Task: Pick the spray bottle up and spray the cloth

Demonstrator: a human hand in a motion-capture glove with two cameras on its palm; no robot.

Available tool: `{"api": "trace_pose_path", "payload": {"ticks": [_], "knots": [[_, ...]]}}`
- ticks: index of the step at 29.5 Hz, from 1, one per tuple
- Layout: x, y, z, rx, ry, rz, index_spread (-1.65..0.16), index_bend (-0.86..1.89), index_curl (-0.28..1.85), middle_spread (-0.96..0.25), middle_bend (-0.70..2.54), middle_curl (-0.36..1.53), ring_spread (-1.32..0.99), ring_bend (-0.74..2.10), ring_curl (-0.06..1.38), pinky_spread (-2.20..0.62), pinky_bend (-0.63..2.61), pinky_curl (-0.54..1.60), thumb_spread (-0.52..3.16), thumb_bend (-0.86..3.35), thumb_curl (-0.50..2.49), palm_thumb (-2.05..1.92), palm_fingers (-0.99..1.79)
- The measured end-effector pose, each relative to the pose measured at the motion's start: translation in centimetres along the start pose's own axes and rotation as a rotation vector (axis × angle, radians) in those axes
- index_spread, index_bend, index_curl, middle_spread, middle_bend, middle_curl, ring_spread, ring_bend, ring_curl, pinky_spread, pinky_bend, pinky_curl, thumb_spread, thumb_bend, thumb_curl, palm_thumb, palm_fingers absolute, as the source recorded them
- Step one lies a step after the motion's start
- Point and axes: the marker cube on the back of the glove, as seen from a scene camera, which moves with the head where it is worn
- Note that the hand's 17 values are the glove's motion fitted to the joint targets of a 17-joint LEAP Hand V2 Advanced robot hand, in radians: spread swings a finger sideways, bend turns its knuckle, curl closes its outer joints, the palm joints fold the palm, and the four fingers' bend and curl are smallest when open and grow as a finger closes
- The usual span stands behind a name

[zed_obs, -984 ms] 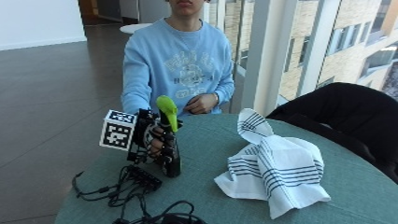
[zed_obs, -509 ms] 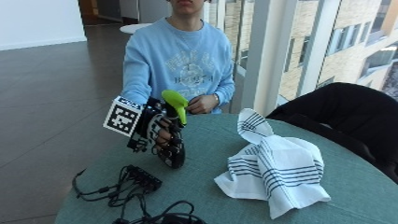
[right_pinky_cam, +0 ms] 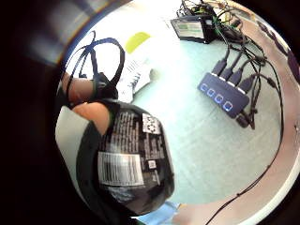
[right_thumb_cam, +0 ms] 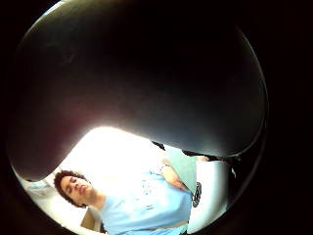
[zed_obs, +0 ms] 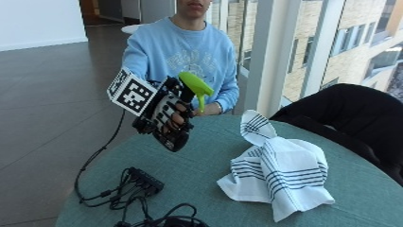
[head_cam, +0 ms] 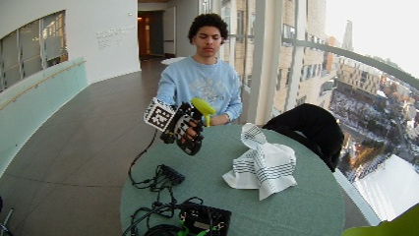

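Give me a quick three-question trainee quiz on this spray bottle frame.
1. True or false: the spray bottle is standing on the table.
2. Which way does the bottle's green nozzle point? A) toward the striped cloth B) toward the floor C) toward the cable hub
3. Fill in: the gloved right hand has its fingers curled round the bottle's ____ body.

Key
1. False: it is lifted clear of the table, tilted, in the hand's grip.
2. A: the nozzle faces the side where the cloth lies bunched on the table.
3. Black.
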Motion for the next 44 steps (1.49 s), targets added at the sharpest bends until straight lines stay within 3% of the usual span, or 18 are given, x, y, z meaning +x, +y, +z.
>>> {"api": "trace_pose_path", "payload": {"ticks": [19,44], "knots": [[-4.6,-6.5,6.5,-0.398,0.227,0.126,-0.26,0.13,0.36,-0.10,0.22,0.45,-0.05,0.41,0.38,0.08,0.24,0.37,0.65,-0.02,0.62,1.02,1.11],[-4.9,-7.2,8.3,-0.460,0.291,0.182,-0.25,0.13,0.36,-0.09,0.23,0.46,-0.05,0.42,0.38,0.08,0.25,0.37,0.64,-0.03,0.67,1.01,1.11]]}}
